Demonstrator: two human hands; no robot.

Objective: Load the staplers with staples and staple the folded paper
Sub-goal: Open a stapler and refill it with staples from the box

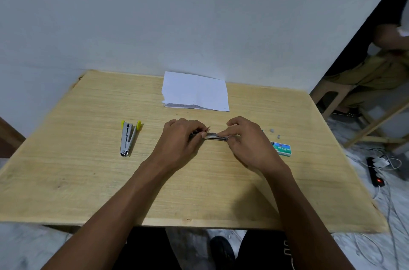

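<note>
Handling: the small stapler [218, 137] is likely hard, light and a bit slippery. It is best held by its two ends.
Looks: thin, shiny metal, lying sideways just over the table [88, 181].
Grip: the left hand [181, 137] and right hand [245, 139] each pinch one end, fingers curled on it.
Right of the grip: a green staple box [281, 148], near.
Left of the grip: a second stapler [128, 137] with yellow tips, lying open.
Past the grip: the folded paper [195, 91], lying flat.

Table [88, 181] was pale yellowish wood with fine straight grain, pretty plain. Paper [195, 91] was white with a grey printed strip along its near edge. Open stapler [128, 137] was silver with lime-yellow tips, held stapler [218, 136] just silver, staple box [282, 148] teal-green and white, power strip [374, 172] black with a red light.
</note>
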